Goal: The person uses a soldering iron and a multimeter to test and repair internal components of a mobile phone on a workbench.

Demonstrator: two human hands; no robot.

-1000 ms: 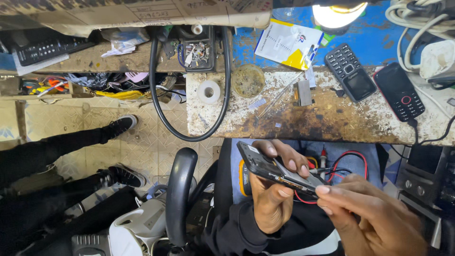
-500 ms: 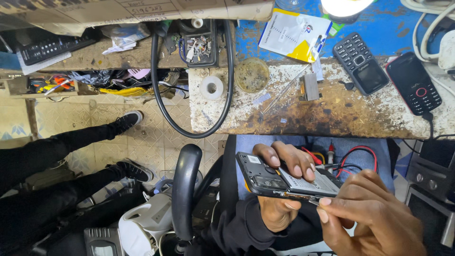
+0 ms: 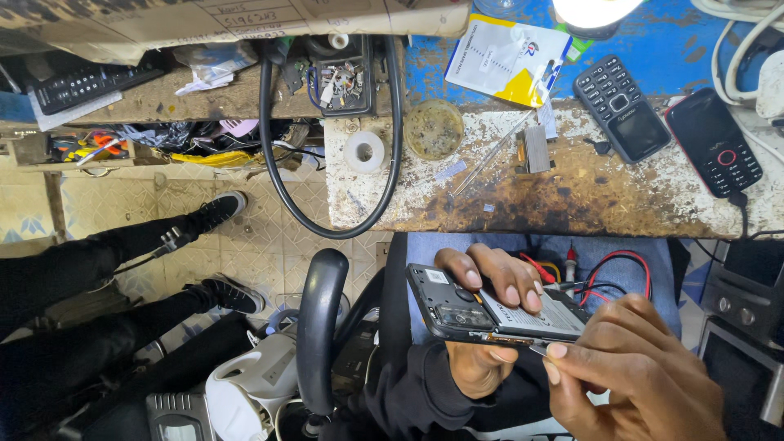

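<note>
Worn, rust-stained bench [image 3: 572,200] bears two keypad phones [image 3: 621,106] [image 3: 714,140], tape roll [image 3: 364,151], round dish [image 3: 434,128], tweezers [image 3: 490,155], packet [image 3: 506,59].

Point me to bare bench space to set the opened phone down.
Free: the bench's front strip, from below the tape roll and round dish across to under the keypad phone. Crowded: back edge by the yellow packet, and right end around the black-red phone and cables.

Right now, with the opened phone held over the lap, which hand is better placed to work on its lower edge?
The right hand, probably. Its fingertips pinch a thin tool at the phone's lower edge. The left hand is wrapped around the phone, fingers over the top, supporting it, so it isn't free.
</note>
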